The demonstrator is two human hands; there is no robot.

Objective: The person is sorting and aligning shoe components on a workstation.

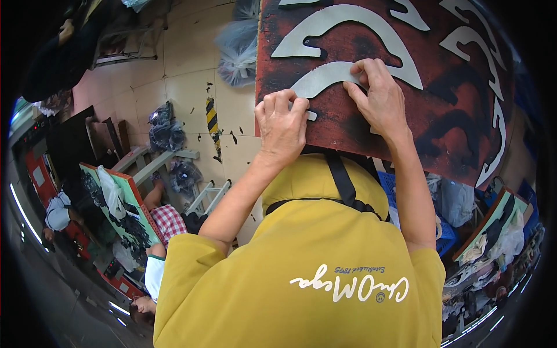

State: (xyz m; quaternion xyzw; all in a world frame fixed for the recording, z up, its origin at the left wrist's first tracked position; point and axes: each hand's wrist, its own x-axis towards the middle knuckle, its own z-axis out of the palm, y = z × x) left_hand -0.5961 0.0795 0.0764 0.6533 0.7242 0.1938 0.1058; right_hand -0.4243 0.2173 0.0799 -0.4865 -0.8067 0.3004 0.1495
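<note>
A curved, light-grey flat piece (326, 75) lies on a dark red board (348, 124) with black smears, in front of my body. My left hand (281, 124) is closed at the piece's left end, fingertips bent down onto it. A pale tip of material shows beside those fingers. At the other end my right hand (381, 98) pinches the piece, with the thumb under its lower edge and the fingers on top. Just beyond lies a larger arched grey piece (336, 15), flat on the board, and its right leg reaches past my right hand.
More grey cut pieces (464, 36) lie along the board's right side. On the floor at left are bagged bundles (166, 127) and a striped yellow-black tape (212, 119). A person in a checked garment (168, 220) sits near a green-topped table (136, 200). A blue crate (445, 236) stands at lower right.
</note>
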